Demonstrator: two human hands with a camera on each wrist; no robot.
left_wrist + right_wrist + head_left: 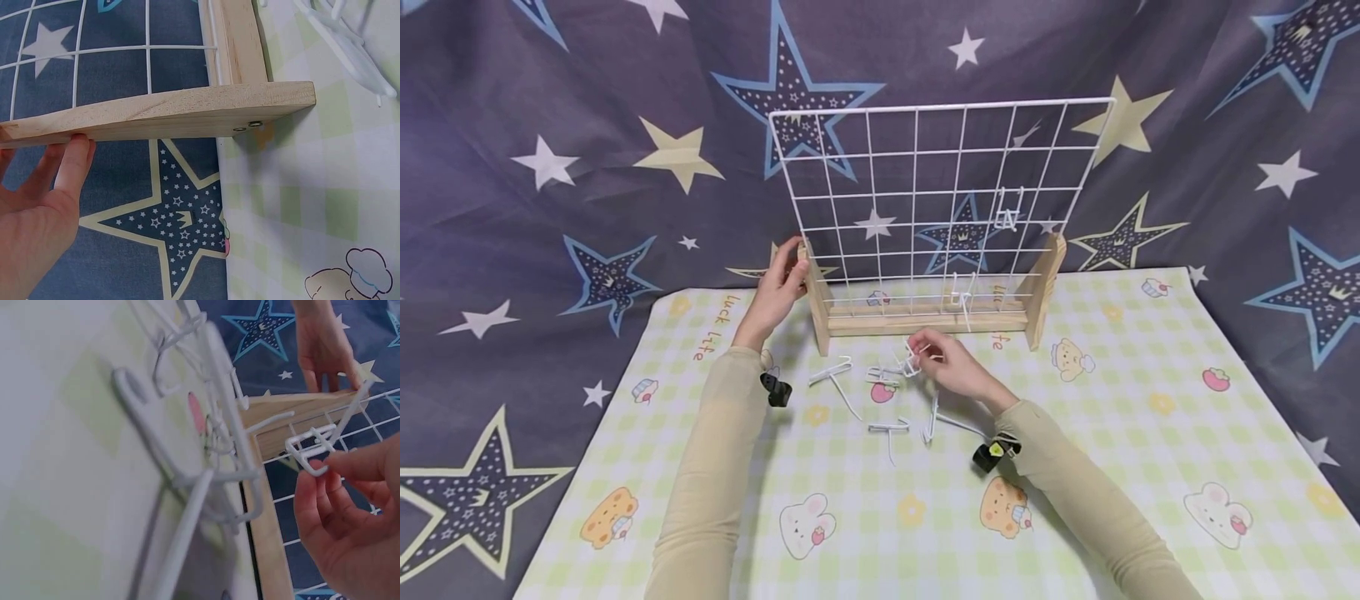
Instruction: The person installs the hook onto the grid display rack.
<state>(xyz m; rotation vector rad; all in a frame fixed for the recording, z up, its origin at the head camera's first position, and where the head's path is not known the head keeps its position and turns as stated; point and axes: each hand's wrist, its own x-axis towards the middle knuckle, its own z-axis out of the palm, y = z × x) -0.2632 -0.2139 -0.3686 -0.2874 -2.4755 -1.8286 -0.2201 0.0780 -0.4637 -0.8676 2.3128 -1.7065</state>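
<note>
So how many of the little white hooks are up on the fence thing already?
Two hooks hang on the wire grid so far: one high up, one low down. The right hand pinches another hook in its grip, while the left hand steadies the wooden stand. Several more hooks lie loose on the mat, so most are left.

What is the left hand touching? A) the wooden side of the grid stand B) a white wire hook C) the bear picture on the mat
A: the left hand rests its fingers on the wooden side of the grid stand, while the right hand pinches a white wire hook.
</note>
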